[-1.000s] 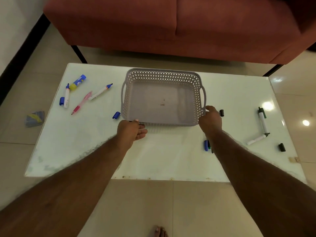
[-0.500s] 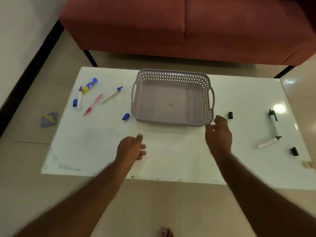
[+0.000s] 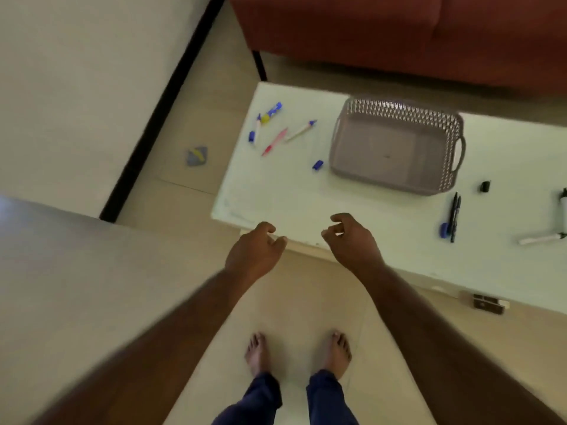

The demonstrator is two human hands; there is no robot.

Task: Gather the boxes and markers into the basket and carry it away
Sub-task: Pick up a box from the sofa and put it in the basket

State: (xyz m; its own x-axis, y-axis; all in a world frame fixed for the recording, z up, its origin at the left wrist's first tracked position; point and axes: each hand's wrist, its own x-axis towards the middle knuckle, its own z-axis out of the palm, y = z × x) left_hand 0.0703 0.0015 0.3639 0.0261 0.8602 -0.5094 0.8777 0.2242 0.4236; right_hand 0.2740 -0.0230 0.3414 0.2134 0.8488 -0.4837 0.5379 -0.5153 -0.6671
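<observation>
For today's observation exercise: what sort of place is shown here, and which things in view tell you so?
Most likely a home living room. A red sofa stands behind a low white table on a tiled floor, with markers scattered beside a grey basket.

Grey lattice-walled basket (image 3: pixel 395 145), white table (image 3: pixel 368 210), red sofa (image 3: pixel 399 29), blue cap (image 3: pixel 318 165).

A white desk (image 3: pixel 383 228) fills the right of the frame. On it lie a grey basket (image 3: pixel 395 145), coloured markers (image 3: pixel 277 130) at upper left, a blue cap (image 3: pixel 318 165), and black markers (image 3: pixel 453 216) right.
</observation>
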